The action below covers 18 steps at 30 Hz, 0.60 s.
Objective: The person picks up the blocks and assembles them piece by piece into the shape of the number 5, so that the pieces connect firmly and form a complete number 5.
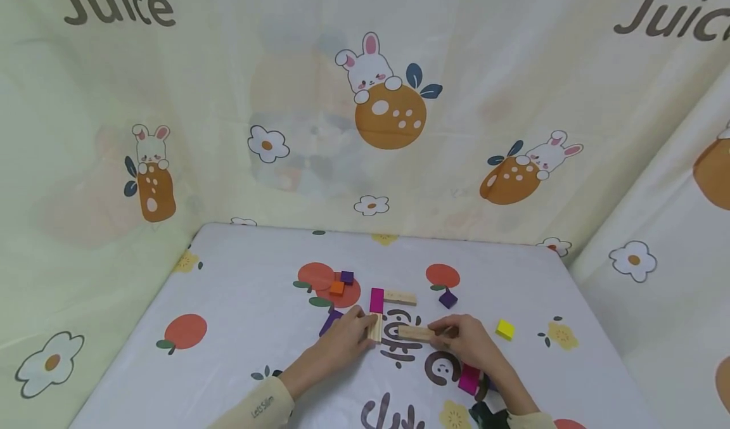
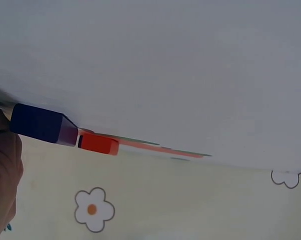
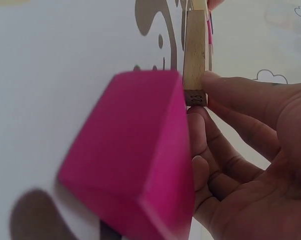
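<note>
My left hand (image 1: 344, 337) holds a light wooden block (image 1: 374, 329) that lies end-on toward a magenta block (image 1: 376, 300). Between the thumb and fingers of my right hand (image 1: 469, 339) is the end of another plain wooden block (image 1: 415, 334), lying crosswise to the right of the first. In the right wrist view this wooden block (image 3: 195, 50) shows the number 23 on its dark end. A third wooden block (image 1: 400, 298) extends rightward from the magenta block. Just beyond my left hand sits a purple block (image 1: 331, 321), partly hidden in the head view.
Behind the left hand stand a small orange block (image 1: 337, 288) and a dark purple one (image 1: 347, 277). To the right are a purple cube (image 1: 448, 299) and a yellow block (image 1: 504, 329). Another magenta block (image 1: 469, 379) lies near the right wrist. A printed cloth (image 1: 228, 302) covers the table.
</note>
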Tool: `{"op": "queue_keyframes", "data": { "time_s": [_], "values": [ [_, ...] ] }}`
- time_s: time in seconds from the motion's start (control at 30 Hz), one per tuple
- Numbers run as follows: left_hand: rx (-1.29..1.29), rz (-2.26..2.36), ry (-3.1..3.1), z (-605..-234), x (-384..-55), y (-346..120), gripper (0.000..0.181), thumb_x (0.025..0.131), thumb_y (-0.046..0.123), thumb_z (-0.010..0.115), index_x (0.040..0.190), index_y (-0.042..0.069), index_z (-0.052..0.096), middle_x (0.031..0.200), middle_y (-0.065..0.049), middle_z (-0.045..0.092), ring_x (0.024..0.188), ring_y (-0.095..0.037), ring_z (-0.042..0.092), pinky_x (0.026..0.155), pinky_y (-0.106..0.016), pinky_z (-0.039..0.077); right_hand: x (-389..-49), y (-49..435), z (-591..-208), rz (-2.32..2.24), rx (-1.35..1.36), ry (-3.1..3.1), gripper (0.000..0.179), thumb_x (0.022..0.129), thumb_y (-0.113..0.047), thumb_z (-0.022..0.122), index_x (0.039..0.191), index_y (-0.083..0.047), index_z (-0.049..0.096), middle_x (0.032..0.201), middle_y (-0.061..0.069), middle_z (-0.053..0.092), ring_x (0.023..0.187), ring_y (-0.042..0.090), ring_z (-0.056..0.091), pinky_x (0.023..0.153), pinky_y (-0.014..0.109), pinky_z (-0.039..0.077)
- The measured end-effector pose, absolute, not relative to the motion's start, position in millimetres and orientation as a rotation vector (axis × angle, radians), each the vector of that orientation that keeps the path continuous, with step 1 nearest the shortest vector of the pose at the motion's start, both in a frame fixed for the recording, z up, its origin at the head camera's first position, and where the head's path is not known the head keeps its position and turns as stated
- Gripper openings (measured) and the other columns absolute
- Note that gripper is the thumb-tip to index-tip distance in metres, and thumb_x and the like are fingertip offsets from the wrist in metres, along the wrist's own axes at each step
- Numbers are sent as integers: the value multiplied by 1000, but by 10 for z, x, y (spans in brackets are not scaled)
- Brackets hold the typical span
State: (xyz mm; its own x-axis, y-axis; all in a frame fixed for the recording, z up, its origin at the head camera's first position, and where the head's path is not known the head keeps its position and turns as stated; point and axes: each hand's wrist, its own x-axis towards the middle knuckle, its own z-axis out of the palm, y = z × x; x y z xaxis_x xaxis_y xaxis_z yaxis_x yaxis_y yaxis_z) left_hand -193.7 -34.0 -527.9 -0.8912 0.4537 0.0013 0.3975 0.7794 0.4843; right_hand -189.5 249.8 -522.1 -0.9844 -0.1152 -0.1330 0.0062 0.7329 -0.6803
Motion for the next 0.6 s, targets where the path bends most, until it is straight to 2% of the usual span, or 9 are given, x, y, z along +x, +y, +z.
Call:
{"op": "queue_keyframes", "data": {
  "time_s": [0.6],
  "values": [
    [720,719,2889,-5272,-1934,-332,53,95,24,81,143,7,67,113,-6,64,84,-6,52,75,-17,51,-1916,2334,-5236,-1112,-153,2768,21,89,-8,83,109,-15,83,106,1,79,83,11,62,67,18,53]
  ]
}}
